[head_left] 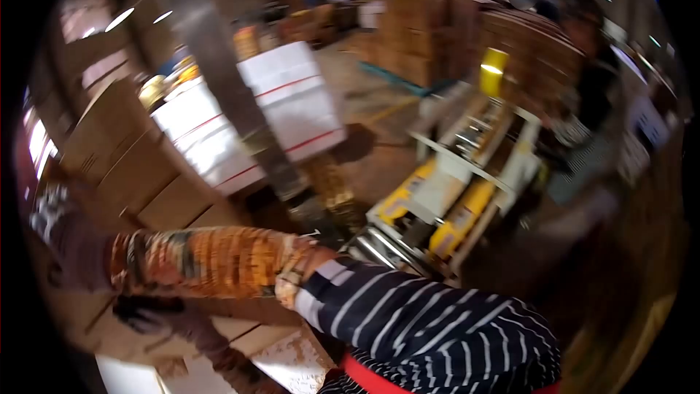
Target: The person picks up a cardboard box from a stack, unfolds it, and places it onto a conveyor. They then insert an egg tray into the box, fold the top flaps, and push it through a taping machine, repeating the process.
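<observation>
- Marks on brown boxes (pixel 138 168): too blurry to read.
- Near them, right hand (pixel 62 222) and left hand (pixel 146 314), both gloved; can't tell if spread or pinching.
- One grey post (pixel 219 66).

Cartons (pixel 142 175): 9 o'clock. Right hand (pixel 55 222): 9 o'clock, far edge; left hand (pixel 149 314): 8 o'clock. Post (pixel 233 102): 10 o'clock, before packs (pixel 306 117). Machine (pixel 448 182): 3 o'clock. Pallet (pixel 394 79): 1 o'clock, behind machine, boxes (pixel 405 33) on it. Person (pixel 594 87): 2 o'clock.

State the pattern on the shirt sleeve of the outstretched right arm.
The shirt sleeve is dark with white stripes; the head view shows it.
</observation>
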{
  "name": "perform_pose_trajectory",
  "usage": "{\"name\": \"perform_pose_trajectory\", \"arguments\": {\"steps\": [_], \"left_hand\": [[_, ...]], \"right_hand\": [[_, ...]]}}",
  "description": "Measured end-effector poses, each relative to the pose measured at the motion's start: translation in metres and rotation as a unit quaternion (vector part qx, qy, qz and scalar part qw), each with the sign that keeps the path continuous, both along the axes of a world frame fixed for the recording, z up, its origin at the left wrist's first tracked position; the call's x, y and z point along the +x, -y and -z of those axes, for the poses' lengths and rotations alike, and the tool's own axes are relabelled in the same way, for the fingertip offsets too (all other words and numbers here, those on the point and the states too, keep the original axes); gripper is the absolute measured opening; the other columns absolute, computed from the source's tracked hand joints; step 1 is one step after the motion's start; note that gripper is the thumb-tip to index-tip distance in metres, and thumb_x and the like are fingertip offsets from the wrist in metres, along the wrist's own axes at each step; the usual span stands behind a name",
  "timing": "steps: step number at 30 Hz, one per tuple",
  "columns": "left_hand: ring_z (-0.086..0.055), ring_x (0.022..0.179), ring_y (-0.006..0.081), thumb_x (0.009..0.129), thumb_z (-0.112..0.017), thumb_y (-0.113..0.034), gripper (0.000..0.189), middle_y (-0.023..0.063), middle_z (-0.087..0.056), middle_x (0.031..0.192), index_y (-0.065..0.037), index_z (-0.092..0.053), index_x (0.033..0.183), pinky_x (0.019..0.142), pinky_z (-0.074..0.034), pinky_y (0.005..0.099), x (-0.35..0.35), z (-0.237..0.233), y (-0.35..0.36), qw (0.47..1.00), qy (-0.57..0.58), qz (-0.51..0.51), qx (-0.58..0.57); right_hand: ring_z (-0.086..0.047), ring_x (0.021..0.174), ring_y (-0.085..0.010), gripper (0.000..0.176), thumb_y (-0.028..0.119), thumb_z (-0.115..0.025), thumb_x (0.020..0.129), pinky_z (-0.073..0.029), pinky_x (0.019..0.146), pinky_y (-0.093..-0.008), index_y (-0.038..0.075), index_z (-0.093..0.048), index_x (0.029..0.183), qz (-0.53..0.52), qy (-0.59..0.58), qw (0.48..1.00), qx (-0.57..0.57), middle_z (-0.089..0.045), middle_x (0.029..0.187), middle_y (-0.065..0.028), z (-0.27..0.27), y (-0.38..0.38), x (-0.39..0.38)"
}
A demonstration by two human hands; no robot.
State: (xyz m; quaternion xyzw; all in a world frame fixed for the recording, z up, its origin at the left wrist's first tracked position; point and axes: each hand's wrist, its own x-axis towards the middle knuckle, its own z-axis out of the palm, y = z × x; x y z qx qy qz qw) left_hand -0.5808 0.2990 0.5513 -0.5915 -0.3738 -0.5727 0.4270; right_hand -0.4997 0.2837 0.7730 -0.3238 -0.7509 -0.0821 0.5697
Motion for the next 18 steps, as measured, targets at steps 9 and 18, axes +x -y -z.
{"name": "perform_pose_trajectory", "arguments": {"steps": [9,18], "left_hand": [[-0.034,0.135,0.0478,0.083,-0.072,-0.051,0.093,0.0275,-0.031,0.151,-0.003,-0.029,0.150,0.104,-0.032,0.0612,0.012,-0.016,0.011,1.000,0.009,-0.009,-0.014],[-0.037,0.138,0.0363,0.080,-0.066,-0.001,0.080,0.0209,-0.034,0.152,0.004,-0.025,0.148,0.116,-0.026,0.0477,0.053,-0.029,0.072,0.905,0.019,0.417,-0.080]], "right_hand": [[-0.034,0.140,-0.0318,0.061,0.038,-0.046,0.093,-0.027,0.117,-0.0361,0.001,-0.044,0.141,-0.145,-0.278,0.935,-0.167,-0.041,0.148,-0.0179,0.000,0.042,0.086],[-0.067,0.082,-0.0151,0.017,0.006,-0.071,0.085,-0.052,0.071,-0.0272,-0.002,-0.069,0.101,0.030,-0.270,0.960,0.066,-0.070,0.094,-0.0105,0.110,0.236,0.279]]}}
